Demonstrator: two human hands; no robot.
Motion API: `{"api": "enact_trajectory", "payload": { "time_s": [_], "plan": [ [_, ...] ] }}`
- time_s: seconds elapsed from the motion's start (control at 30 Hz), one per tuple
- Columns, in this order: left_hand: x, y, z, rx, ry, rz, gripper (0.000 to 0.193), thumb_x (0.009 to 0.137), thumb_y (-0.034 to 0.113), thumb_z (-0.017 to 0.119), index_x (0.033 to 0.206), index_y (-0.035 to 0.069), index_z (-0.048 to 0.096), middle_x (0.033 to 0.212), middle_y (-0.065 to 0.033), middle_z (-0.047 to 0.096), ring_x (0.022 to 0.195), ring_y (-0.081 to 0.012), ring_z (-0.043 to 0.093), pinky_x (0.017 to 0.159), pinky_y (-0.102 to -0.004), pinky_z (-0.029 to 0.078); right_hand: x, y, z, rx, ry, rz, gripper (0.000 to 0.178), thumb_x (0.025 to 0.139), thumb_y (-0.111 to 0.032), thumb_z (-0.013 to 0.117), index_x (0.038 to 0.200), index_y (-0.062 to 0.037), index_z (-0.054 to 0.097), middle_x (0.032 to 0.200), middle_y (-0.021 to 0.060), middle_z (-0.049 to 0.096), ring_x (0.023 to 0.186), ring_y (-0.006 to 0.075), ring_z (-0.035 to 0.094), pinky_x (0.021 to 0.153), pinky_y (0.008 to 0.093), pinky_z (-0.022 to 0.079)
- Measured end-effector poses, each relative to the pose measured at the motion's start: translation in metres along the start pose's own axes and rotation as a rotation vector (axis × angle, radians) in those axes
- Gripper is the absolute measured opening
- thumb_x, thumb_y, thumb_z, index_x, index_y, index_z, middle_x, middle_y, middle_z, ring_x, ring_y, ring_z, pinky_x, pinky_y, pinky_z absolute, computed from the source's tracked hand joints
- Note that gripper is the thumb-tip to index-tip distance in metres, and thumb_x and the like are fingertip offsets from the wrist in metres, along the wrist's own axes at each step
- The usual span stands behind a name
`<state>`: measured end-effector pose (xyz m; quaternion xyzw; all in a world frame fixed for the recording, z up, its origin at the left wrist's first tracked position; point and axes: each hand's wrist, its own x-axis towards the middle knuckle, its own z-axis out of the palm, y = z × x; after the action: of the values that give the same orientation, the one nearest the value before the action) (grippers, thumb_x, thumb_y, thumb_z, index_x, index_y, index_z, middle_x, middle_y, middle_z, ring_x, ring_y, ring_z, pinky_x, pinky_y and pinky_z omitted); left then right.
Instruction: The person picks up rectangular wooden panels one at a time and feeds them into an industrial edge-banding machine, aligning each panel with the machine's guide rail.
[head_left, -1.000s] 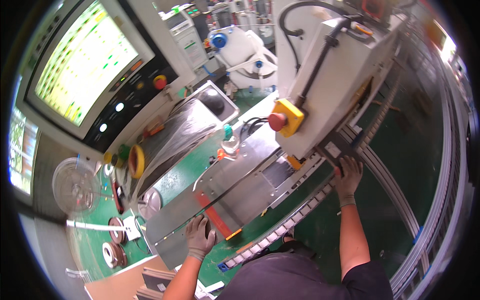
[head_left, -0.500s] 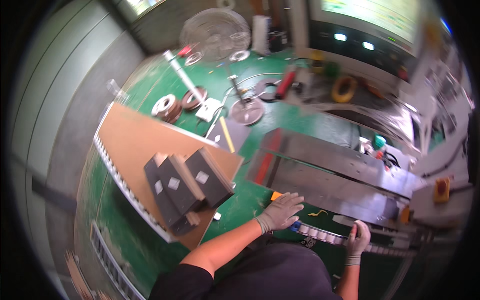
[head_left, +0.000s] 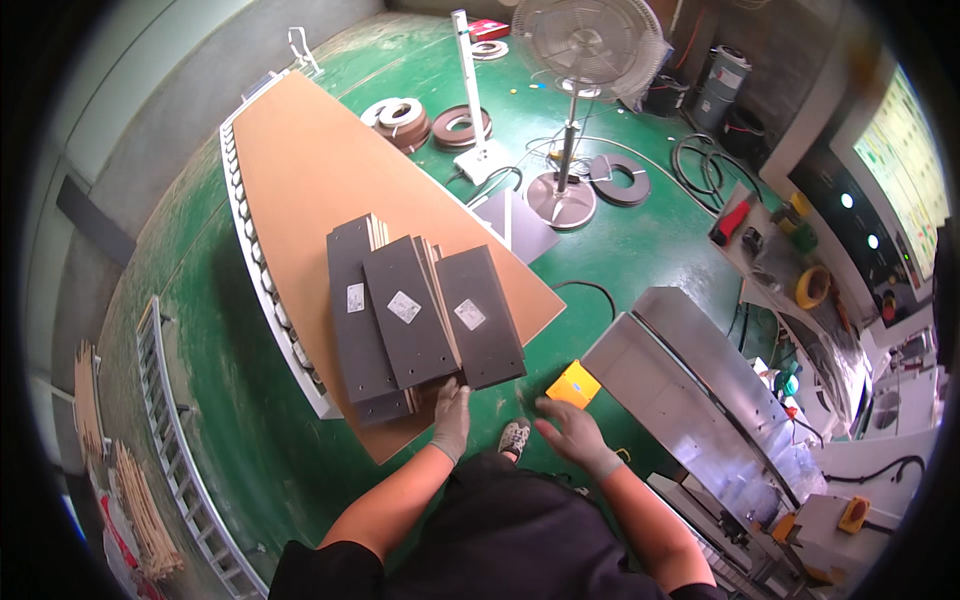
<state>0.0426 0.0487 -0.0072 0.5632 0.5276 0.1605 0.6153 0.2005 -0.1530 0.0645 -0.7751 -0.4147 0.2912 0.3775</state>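
Note:
Three stacks of dark grey panels with pale labels lie side by side: a left stack (head_left: 352, 345), a middle stack (head_left: 405, 345) and a right stack (head_left: 490, 345). Under them is a large brown board (head_left: 290, 150). At the near end of the middle stack is my gloved left hand (head_left: 452, 420), fingers stretched upward and holding nothing visible; whether the fingertips touch the panels I cannot tell. My gloved right hand (head_left: 575, 435) is in the air just below a yellow box (head_left: 573, 384), its thumb and fingers apart with nothing in them.
A metal machine bed (head_left: 665, 345) stands to the right, with a control panel (head_left: 865, 200) beyond it. White rollers (head_left: 262, 262) edge the board's left side. Farther off are a standing fan (head_left: 567, 150) and brown coils (head_left: 455, 130). A metal frame with rungs (head_left: 165, 395) is at left.
My view has turned left, bringing the panel stacks toward the middle. Both hands have come away from the roller rail; the left is now beside the panels, the right near the yellow box.

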Motion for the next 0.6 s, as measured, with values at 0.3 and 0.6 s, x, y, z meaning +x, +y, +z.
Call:
{"api": "enact_trajectory", "payload": {
  "time_s": [0.3,0.6],
  "plan": [
    [-0.028,0.029,0.007,0.247,-0.278,0.053,0.073,0.098,0.027,0.053,0.156,-0.009,0.027,0.162,-0.0297,0.03,0.153,-0.0388,0.025,0.126,-0.0403,0.019,0.075,0.026,0.063,-0.033,0.144,0.161,0.067,0.095,-0.03,0.065,0.148,0.0058,0.044,0.146,0.0285,0.052,0.134,0.0421,0.053,0.11,0.043,0.045],
    [-0.054,0.047,-0.012,-0.599,-0.631,-0.427,0.031,0.101,0.019,0.06,0.128,0.003,0.06,0.12,-0.0076,0.066,0.11,-0.019,0.065,0.092,-0.0352,0.056,-0.002,0.008,0.038,0.635,0.057,0.504,0.033,0.097,-0.025,0.071,0.112,0.0035,0.065,0.092,0.0054,0.065,0.081,0.0121,0.059,0.072,0.0281,0.049]
  ]
}}
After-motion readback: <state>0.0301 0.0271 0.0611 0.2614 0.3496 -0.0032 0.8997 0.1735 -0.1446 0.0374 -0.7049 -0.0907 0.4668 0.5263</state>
